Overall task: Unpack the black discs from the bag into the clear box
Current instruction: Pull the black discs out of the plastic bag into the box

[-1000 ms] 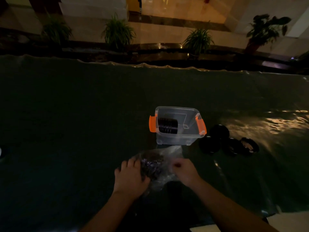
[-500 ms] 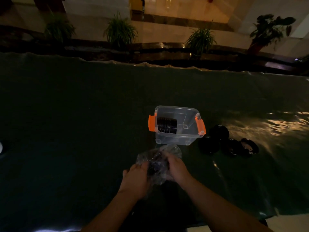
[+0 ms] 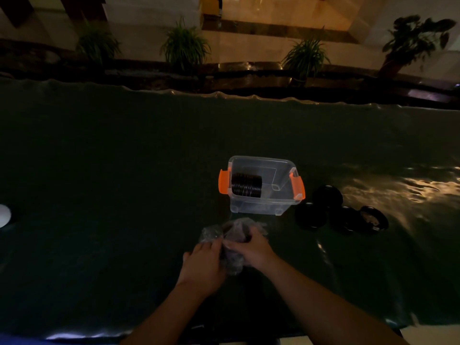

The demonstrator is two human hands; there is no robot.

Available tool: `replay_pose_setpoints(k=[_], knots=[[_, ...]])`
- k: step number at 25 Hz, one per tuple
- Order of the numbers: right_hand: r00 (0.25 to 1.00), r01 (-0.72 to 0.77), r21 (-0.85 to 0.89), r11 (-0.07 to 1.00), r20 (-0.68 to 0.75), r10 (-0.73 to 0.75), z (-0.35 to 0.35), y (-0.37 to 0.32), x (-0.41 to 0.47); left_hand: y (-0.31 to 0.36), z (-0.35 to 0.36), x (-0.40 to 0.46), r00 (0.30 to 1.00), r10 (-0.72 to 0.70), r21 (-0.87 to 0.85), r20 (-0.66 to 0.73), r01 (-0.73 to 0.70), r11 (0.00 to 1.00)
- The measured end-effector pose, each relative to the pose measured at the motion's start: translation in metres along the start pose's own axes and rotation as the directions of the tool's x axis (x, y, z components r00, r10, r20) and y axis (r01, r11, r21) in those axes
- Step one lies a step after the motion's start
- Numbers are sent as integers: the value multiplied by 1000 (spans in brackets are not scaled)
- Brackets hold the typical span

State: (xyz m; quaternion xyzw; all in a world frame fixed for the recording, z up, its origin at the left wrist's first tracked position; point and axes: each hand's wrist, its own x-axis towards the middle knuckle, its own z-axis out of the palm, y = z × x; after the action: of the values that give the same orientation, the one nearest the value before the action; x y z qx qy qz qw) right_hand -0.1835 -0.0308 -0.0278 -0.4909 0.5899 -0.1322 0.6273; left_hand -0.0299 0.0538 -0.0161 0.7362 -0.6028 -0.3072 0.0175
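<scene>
Both hands are on a crinkly clear bag (image 3: 234, 235) near the middle of the dark green tabletop (image 3: 124, 170). The left hand (image 3: 202, 261) pinches the near left side of the bag with its fingers curled round the plastic. The right hand (image 3: 251, 247) grips the bag from the right side, and its fingers wrap over the top. The bag is bunched up between the two hands, and something dark shows through it — it is too dim to tell the shapes inside.

Just past the bag, a bit farther away, sits the clear box (image 3: 261, 202) with orange clips (image 3: 223, 181) on its left and right ends. The box has no lid on it. Inside, on the left part, a row of black discs (image 3: 246, 184) stands on edge, packed close together. The right part of the box has a clear divider in it.

To the right of the box, some round black lids (image 3: 327, 195) lie on the tabletop, touching or overlapping each other. At the far left edge there is a small white round thing (image 3: 3, 215) — only part of it shows.

Past the far side of the tabletop, green plants (image 3: 185, 44) stand in a row by a shiny floor.
</scene>
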Motion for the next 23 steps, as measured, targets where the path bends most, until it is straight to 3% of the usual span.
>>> replay_pose_setpoints(k=[4, 6, 10, 15, 20, 23], knots=[[962, 231, -107, 967, -124, -244, -2, 3, 0, 2, -4, 0, 997, -42, -103, -58, 36, 994], [941, 303, -145, 942, -113, -320, -5, -2, -2, 3, -4, 2, 998, -33, -137, -57, 25, 990], [980, 193, -130, 973, -21, -197, -5, -14, -8, 9, -1, 2, 998, -32, -150, -57, 23, 988], [960, 275, -219, 936, 16, -278, -6, -15, -13, 11, 0, 0, 998, -11, -109, -65, 4, 994], [963, 172, -202, 964, -169, -208, 8, -14, -17, 8, 5, -2, 999, -8, -122, -38, 3, 993], [975, 71, -184, 980, -194, -107, 12, -10, -12, 0, 8, -1, 1000, -16, -127, -14, 14, 992]])
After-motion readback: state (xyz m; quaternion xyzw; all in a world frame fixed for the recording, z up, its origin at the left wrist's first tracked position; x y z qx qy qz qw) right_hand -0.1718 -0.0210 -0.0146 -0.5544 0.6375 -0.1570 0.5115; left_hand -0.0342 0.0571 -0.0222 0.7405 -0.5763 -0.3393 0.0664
